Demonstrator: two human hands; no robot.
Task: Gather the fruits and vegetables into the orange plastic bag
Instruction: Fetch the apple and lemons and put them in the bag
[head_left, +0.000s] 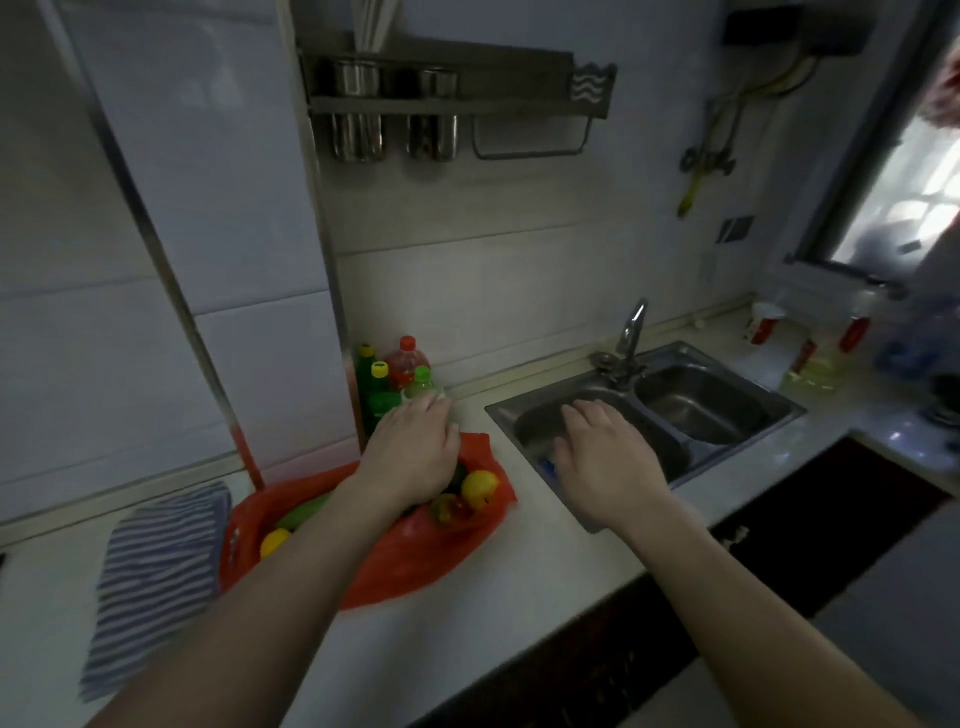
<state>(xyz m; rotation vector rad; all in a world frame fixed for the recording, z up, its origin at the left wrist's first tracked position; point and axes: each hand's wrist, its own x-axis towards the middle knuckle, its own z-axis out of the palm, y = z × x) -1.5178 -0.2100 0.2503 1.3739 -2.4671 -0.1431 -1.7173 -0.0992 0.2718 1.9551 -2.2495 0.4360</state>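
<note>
Head view: the orange plastic bag (415, 561) lies slack on the counter (519, 597). It looks thin and floppy, so it is best lifted by its rim. Inside are a firm green vegetable (304, 512) and a round yellow fruit (480, 488), smooth and likely to roll. The left hand (410, 447) hovers over the bag's mouth with fingers nearly straight and nothing visibly held. The right hand (602, 462), fingers spread and empty, hangs above the sink (727, 447).

Double-basin steel sink (782, 402), set in a pale countertop (519, 582). Faucet (631, 332) at the sink's back rim, between the basins. Left of the sink, against the tiled wall: a cluster of capped bottles (387, 376), green and red. Farther left: a blue-striped cloth (156, 561) on the counter. Above-left of the sink: a wall rack (452, 88) with steel cups. Right of the sink: blurred bottles (815, 358). Below the sink: a dark cabinet front (857, 519).
</note>
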